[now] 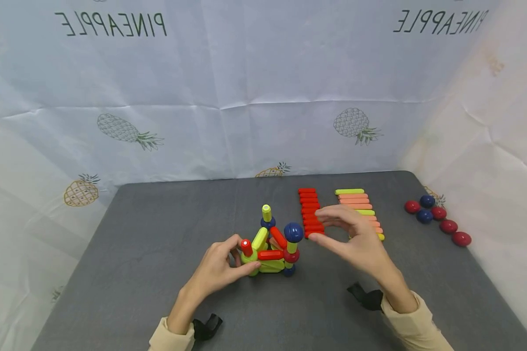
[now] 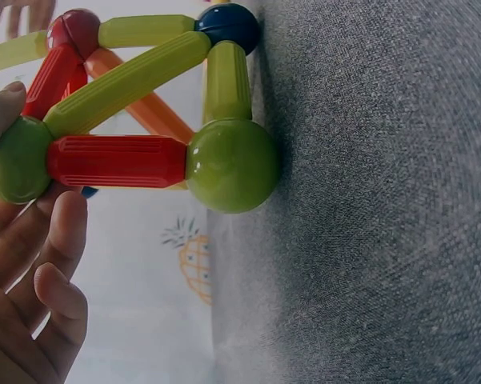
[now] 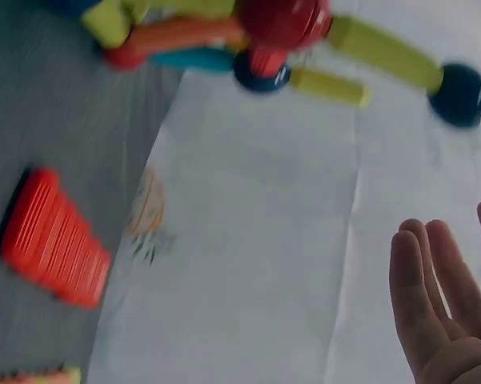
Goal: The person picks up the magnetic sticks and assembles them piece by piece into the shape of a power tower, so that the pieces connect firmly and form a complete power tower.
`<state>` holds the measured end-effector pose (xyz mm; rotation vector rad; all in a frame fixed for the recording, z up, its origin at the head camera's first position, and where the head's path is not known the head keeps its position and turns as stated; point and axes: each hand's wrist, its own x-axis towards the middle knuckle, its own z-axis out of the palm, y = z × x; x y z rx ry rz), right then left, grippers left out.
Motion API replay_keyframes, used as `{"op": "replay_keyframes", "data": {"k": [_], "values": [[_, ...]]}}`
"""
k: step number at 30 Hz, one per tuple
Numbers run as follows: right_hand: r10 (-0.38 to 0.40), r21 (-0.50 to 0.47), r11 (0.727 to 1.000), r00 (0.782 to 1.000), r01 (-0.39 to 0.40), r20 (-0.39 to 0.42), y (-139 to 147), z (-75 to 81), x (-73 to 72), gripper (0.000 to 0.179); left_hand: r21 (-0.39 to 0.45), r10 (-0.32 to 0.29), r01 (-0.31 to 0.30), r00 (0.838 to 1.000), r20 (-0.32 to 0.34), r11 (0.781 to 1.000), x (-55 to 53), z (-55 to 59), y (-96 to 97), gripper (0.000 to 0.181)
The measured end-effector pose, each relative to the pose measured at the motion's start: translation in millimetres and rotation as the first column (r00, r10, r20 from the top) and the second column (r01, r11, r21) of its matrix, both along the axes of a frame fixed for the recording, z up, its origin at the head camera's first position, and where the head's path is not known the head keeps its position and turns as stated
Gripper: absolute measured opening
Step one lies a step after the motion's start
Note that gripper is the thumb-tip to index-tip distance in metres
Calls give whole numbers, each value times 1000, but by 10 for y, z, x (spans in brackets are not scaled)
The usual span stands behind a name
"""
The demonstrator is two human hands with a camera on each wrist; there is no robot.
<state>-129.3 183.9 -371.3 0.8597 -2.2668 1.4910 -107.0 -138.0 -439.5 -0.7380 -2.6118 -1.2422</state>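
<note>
A ball-and-stick structure [image 1: 272,267] of red, yellow-green and orange sticks joined by balls stands on the table. My left hand [image 1: 219,263] pinches an upper green ball [image 2: 20,160] at its left corner, thumb on one side and fingers on the other. A short red stick [image 1: 246,247] points up from that ball. On the right corner, a dark blue ball [image 1: 293,232] tops a yellow-green stick above a red ball [image 1: 292,255]. My right hand [image 1: 355,239] hovers right of this blue ball, fingers spread and holding nothing. At the back, a yellow-green stick [image 1: 266,212] rises from another blue ball.
Behind my right hand lie a row of red sticks [image 1: 308,205] and a row of orange and yellow-green sticks [image 1: 354,200]. Several red and blue balls [image 1: 449,226] lie along the table's right edge. A white pineapple-print cloth [image 1: 246,141] hangs behind the grey table [image 1: 158,229].
</note>
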Motion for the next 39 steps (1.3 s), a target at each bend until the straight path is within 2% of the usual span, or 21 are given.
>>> {"op": "replay_keyframes", "data": {"k": [2, 4, 6, 7, 10, 14, 17, 20, 22, 23, 25, 26, 27, 31, 33, 39], "values": [[-74, -6, 997, 997, 74, -13, 178, -24, -56, 49, 1, -1, 1, 1000, -1, 1000, 1, 0, 2, 31], [-178, -3, 984, 984, 178, -8, 388, -58, -122, 48, 1, -1, 1, 1000, 0, 1000, 3, 2, 4, 31], [-284, 1, 959, 959, 284, 23, 620, -101, -191, 46, 2, -1, 1, 1000, 4, 1000, 4, 5, 3, 31], [-341, 6, 940, 939, 341, 37, 739, -129, -223, 44, 3, -1, 1, 1000, 7, 1000, 5, 5, 1, 31], [-479, 11, 877, 873, 480, 94, 1108, -235, -307, 41, 6, -5, 5, 1000, 7, 1000, 4, 1, 1, 31], [-603, 31, 794, 780, 607, 169, 1570, -388, -381, 38, 7, -8, 8, 1000, 1, 1000, -1, -2, 5, 31], [-683, 75, 723, 693, 687, 229, 1869, -487, -413, 34, 10, -10, 10, 1000, 2, 1000, -1, 8, 9, 31], [-748, 142, 652, 602, 744, 280, 2145, -590, -423, 35, 11, -13, 13, 1000, 8, 1000, 2, 20, 11, 31], [-784, 227, 613, 547, 757, 292, 2306, -669, -409, 42, 9, -16, 16, 1000, 12, 1000, 5, 27, 13, 32], [-798, 272, 598, 527, 754, 293, 2371, -706, -400, 47, 7, -15, 15, 1000, 14, 1000, 6, 29, 13, 32], [-815, 357, 579, 507, 733, 279, 2477, -772, -388, 56, 4, -15, 15, 1000, 14, 1000, 6, 30, 11, 32], [-821, 406, 570, 505, 714, 265, 2521, -799, -385, 60, 3, -14, 14, 1000, 14, 1000, 5, 30, 9, 32], [-818, 448, 574, 514, 686, 261, 2561, -819, -381, 62, 4, -15, 15, 1000, 12, 1000, 4, 30, 7, 33], [-776, 552, 610, 571, 568, 269, 2680, -857, -389, 67, 5, -13, 13, 1000, 3, 1000, 0, 24, 0, 33], [-748, 570, 636, 598, 521, 287, 2710, -864, -400, 66, 8, -15, 15, 1000, 2, 1000, 1, 23, -2, 32], [-697, 597, 651, 680, 468, 228, 2674, -900, -445, 52, 12, -21, 20, 1000, 11, 1000, -1, 21, -1, 31]]}}
